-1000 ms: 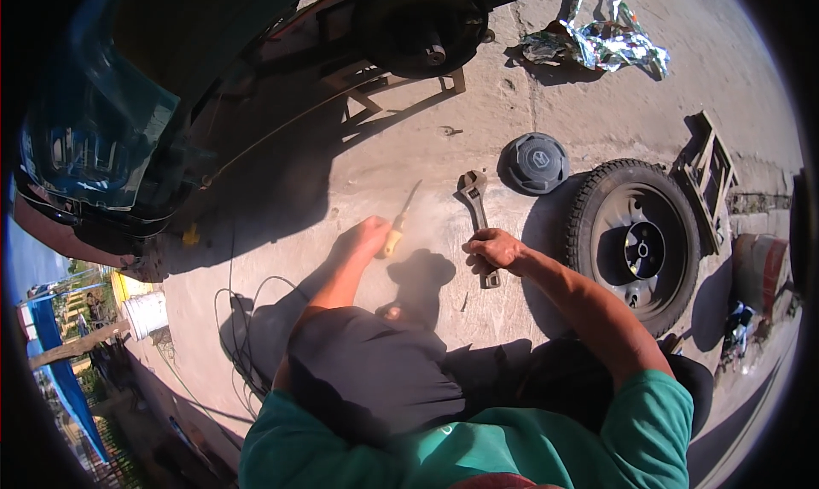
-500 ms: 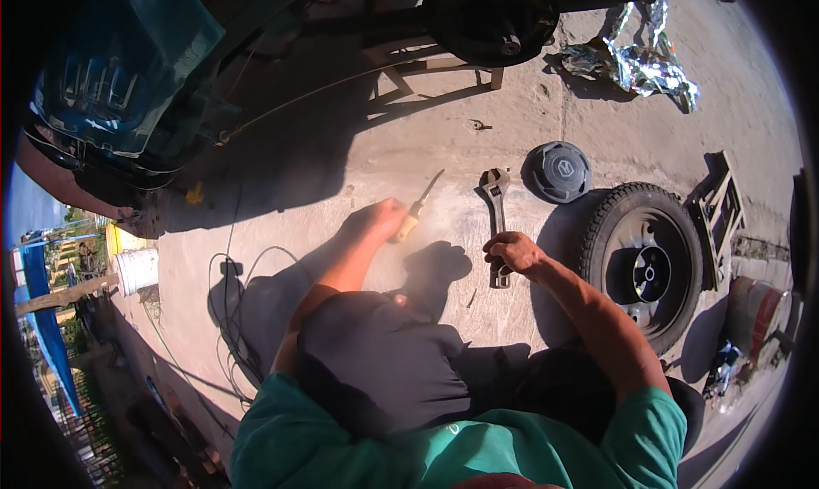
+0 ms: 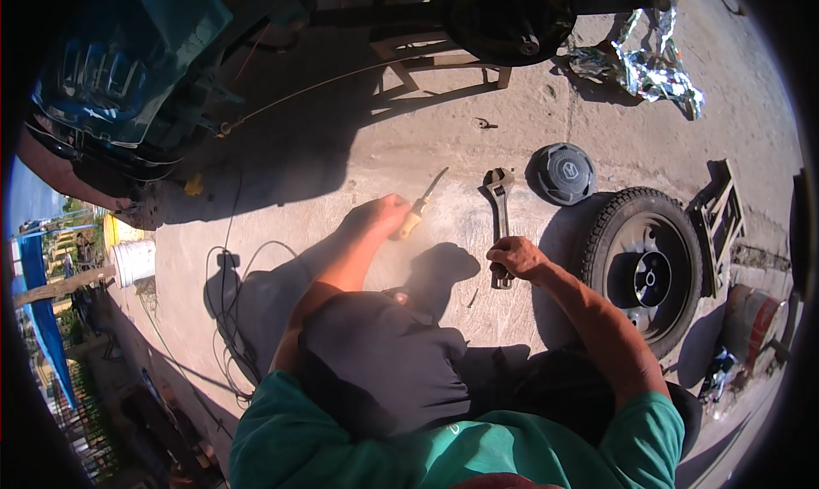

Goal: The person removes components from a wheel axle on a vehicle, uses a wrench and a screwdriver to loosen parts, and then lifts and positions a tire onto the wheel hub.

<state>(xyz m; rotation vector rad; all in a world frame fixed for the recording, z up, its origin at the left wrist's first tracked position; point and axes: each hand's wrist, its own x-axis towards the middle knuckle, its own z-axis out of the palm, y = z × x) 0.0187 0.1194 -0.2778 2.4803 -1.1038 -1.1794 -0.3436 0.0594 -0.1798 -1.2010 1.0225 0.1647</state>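
1. At the far left, a white bucket [image 3: 134,261] is seen standing at the edge of the concrete floor [image 3: 341,160], with black cables [image 3: 226,297] trailing across the shaded ground beside it.
2. The left hand [image 3: 380,218] is stretched forward from a bent forearm, and its fingers are clenched around the yellow handle of a screwdriver [image 3: 420,207], whose blade is angled up and to the right.
3. A raised dark vehicle [image 3: 162,79] is seen above, its wheel hub [image 3: 508,15] bare and propped over a wooden frame [image 3: 444,71].
4. The right hand [image 3: 516,259] is lowered to the floor, with the fingers closed over the lower end of an adjustable wrench [image 3: 499,220], which lies flat with its head pointing away from the person.
5. A round dark hubcap [image 3: 563,173] is seen just right of the wrench head.
6. A removed wheel [image 3: 646,267] lies flat near the right forearm.
7. Crumpled silver foil [image 3: 644,66] lies at the upper right on sunlit concrete.
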